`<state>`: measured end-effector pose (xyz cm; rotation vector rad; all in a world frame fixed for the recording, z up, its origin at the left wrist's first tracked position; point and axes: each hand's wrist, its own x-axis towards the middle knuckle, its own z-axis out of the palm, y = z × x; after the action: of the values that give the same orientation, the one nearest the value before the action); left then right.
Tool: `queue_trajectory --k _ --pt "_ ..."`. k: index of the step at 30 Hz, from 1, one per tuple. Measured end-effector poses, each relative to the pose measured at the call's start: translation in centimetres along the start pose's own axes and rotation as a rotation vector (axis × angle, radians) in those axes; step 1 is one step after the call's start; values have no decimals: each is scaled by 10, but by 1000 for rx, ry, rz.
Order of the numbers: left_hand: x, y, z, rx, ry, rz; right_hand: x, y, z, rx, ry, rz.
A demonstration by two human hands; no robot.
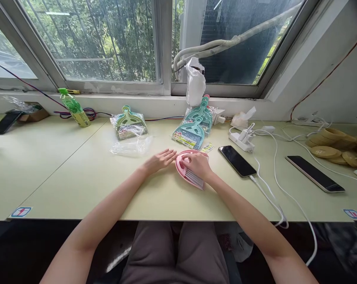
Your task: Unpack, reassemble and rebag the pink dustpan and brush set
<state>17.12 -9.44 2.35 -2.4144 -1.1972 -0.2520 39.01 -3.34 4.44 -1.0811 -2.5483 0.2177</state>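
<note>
A pink dustpan (181, 173) lies on the table before me, with a small pink hand brush (195, 179) with pale bristles resting in it. My right hand (197, 163) is over the brush's upper part, its thumb and fingers closed on it; the fingers partly hide the handle. At the dustpan's left edge, my left hand (161, 161) lies with its fingers stretched out, the fingertips touching or almost touching the rim. Just behind the dustpan is a small yellow-and-white label card (207, 148).
Wrapped teal brush-and-dustpan sets (193, 128) and a green one (130, 123) lie near the window. Clear plastic wrapping (131, 146) is at left, beyond it a green bottle (74, 108). Rightward are a phone (237, 161), white cables, a power strip (242, 140) and another phone (314, 173).
</note>
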Motion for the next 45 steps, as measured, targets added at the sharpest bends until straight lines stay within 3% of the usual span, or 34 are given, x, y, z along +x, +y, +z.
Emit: queue_trajectory --k 12,19,30,45 --pt "1 -3 5 -15 -57 -11 6 9 5 102 -6 8" --pt "4 -1 -2 5 -103 -38 8 10 11 161 10 -8" --pt "2 0 0 17 48 -54 7 7 12 100 20 -11" --pt "3 5 12 174 -64 -131 3 5 7 212 -11 -20"
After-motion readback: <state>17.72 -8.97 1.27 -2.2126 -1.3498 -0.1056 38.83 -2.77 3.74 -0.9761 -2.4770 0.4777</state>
